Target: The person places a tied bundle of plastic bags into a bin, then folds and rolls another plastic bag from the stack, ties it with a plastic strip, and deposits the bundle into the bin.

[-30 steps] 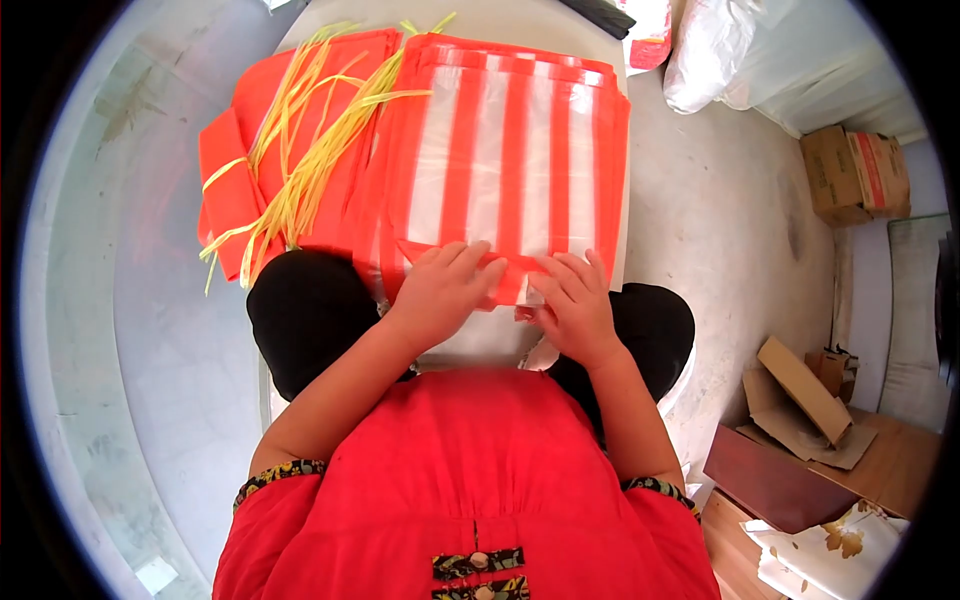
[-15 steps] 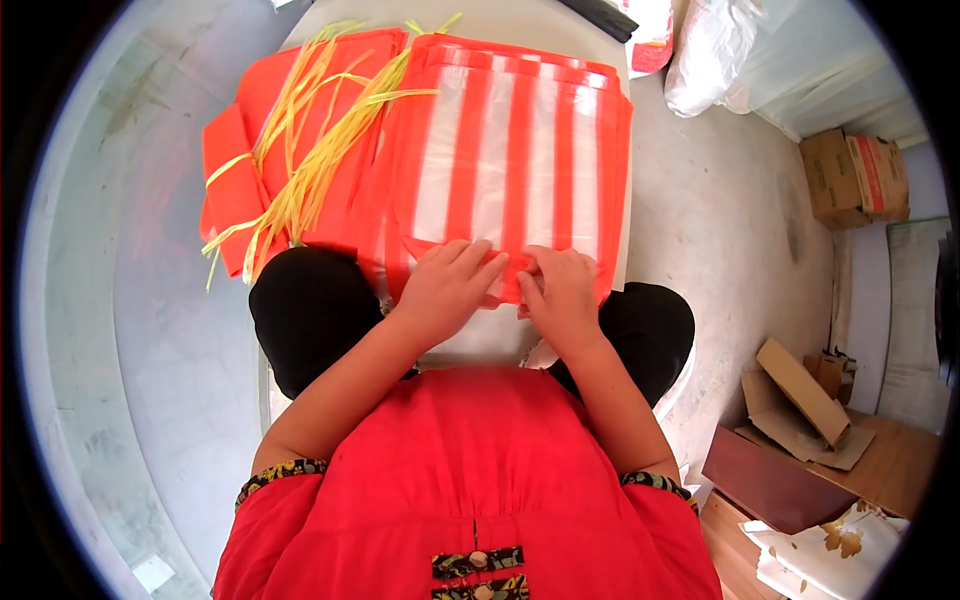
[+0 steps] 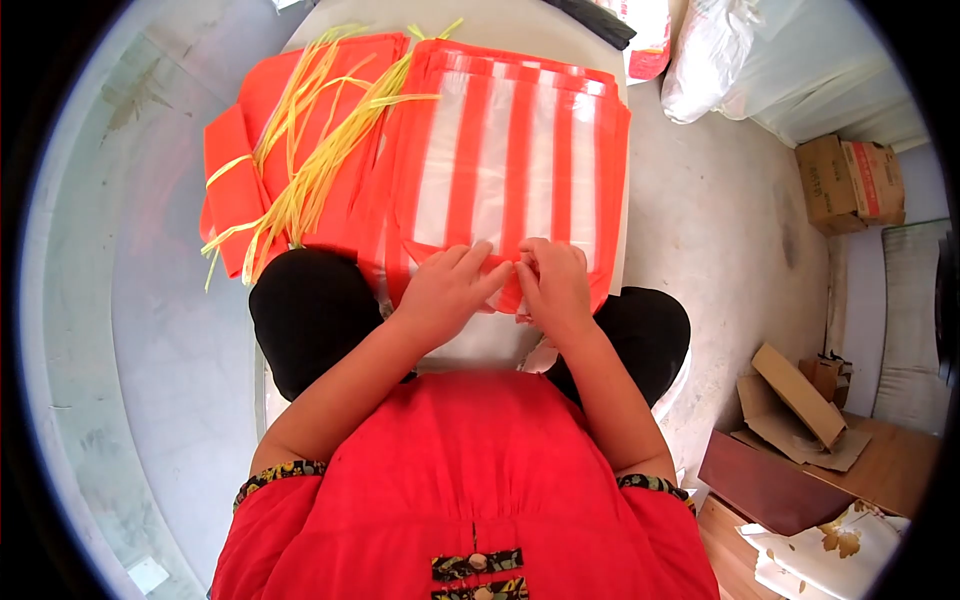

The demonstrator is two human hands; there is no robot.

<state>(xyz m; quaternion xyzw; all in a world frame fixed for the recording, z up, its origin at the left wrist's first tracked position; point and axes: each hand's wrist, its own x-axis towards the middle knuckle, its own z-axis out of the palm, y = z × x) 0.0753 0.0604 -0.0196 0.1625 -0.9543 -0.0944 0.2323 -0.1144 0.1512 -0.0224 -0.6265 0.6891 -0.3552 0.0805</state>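
A flat stack of orange-red bags with clear plastic stripes [image 3: 530,160] lies in front of me, its near edge between my knees. My left hand [image 3: 450,290] rests on that near edge with its fingers spread over the plastic and its thumb pointing right. Just beside it, my right hand [image 3: 556,290] has its fingers curled and pinches the edge of the top bag. The two thumbs are close together. To the left lies a folded orange-red pile [image 3: 330,110] with loose yellow ribbon strips [image 3: 320,180] strewn across it.
Under the bags is a pale table [image 3: 490,340]. A white plastic bag [image 3: 710,60] hangs or stands at the upper right. Cardboard boxes [image 3: 850,183] stand along the right wall, with an opened carton [image 3: 795,410] on a brown surface lower right.
My right hand has shifted slightly up and left along the bag's near edge, closer to my left thumb. My left hand stays nearly in place.
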